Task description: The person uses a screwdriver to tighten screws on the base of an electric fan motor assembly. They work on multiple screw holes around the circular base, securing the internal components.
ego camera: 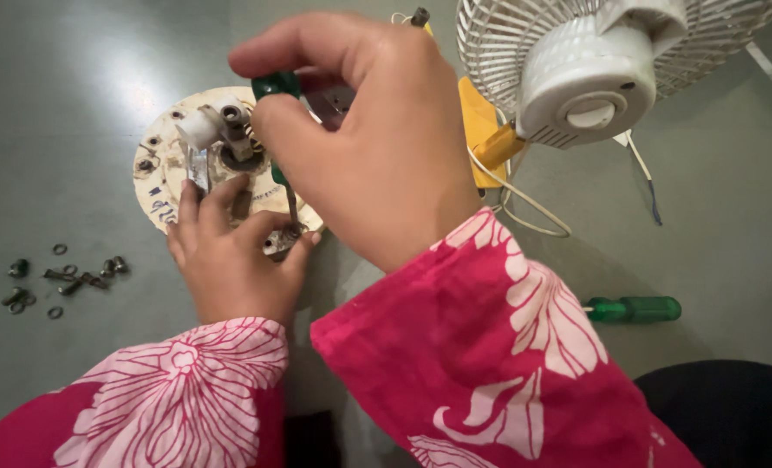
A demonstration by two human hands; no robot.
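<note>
step: I'm driving or loosening a screw on the round cream-coloured plate (162, 178) of a stripped appliance part — screwdriver work, mid-turn by my judgement.
right hand: my right hand (377, 156) is closed round the green-handled screwdriver (276, 87), thumb and fingers pinching the top of the handle; its thin metal shaft runs down to the plate's near edge.
left hand: my left hand (230, 260) is cupped over the near rim of the plate, fingers curled narrow, steadying a small metal fitting (282, 240) right at the shaft tip.
plate: lies flat on the grey tabletop (74, 104), left of centre, with a white plastic and metal bracket (217, 126) standing on it.
loose hardware: a scatter of small dark screws and washers (61, 279) sits on the table well left of my left hand.
other things: a white caged table fan (594, 69) top right with a yellow part (481, 130) and white wires (524, 204) beside it — a second green screwdriver (633, 309) lies apart on the right.
next move needs: tip kept seated in the screw head, plate held from spinning; I can't tell the screw slot itself, it's hidden by my fingers.
</note>
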